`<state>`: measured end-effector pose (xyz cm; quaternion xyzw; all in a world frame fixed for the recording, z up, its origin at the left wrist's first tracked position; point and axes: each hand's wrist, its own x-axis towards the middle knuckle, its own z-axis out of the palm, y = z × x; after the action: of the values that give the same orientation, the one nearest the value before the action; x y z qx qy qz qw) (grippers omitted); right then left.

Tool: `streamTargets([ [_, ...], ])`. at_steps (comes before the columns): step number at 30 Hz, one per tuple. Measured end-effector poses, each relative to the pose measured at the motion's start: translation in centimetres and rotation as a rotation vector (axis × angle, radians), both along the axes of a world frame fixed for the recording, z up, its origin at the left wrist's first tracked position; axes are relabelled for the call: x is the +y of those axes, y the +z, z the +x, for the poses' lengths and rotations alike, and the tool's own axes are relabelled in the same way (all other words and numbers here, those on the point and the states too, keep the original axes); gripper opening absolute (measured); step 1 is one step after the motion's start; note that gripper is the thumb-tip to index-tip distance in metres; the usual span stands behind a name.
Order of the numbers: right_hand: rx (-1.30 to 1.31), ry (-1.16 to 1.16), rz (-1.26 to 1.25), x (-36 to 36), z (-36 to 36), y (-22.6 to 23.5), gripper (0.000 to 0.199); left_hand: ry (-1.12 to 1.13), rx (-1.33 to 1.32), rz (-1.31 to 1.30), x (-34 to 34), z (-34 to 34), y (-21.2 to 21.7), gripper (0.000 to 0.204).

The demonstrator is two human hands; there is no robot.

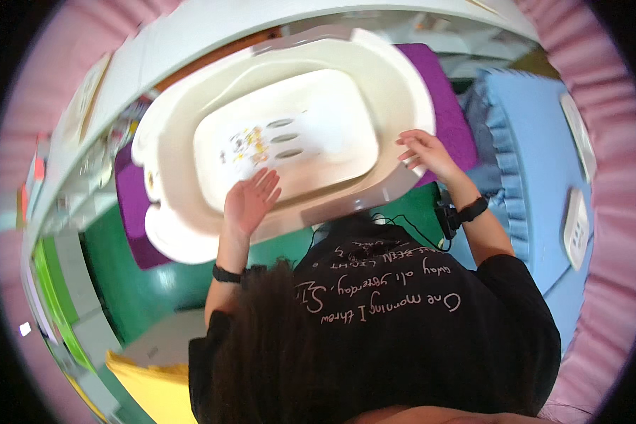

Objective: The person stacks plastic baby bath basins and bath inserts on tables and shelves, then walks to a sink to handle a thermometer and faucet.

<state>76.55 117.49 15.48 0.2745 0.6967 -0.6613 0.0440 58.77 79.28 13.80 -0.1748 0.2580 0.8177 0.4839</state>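
Observation:
A large cream baby bathtub with grey-brown rim grips is in front of me, tilted a little in the view. Inside it lies a smaller white tray-like piece with three oval slots and a small cartoon print. My left hand is held palm up over the tub's near left side, its fingers stretched out and nothing in them. Over the near right rim, my right hand has its fingers apart and slightly bent, also bare. Whether either hand touches the tub, I cannot tell.
A purple cloth lies under the tub. At the right is a blue ruffled bed cover with white slotted pieces on it. Whitish shelves curve along the back and left. A black cable hangs near me; yellow fabric is lower left.

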Motion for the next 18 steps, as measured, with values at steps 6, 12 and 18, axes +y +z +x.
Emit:
streamTargets([
  [6,0.121,-0.069,-0.020,5.2,9.6,-1.2,0.030,-0.210,0.052,-0.022,10.0,2.5,-2.2,0.035],
  [12,0.082,-0.408,0.024,10.9,24.4,-0.9,0.029,-0.355,0.113,0.085,23.7,4.9,0.1,0.021],
  [18,0.049,-1.009,-0.007,13.0,42.0,-4.8,0.026,-0.485,0.257,0.117,38.6,10.8,1.4,0.020],
])
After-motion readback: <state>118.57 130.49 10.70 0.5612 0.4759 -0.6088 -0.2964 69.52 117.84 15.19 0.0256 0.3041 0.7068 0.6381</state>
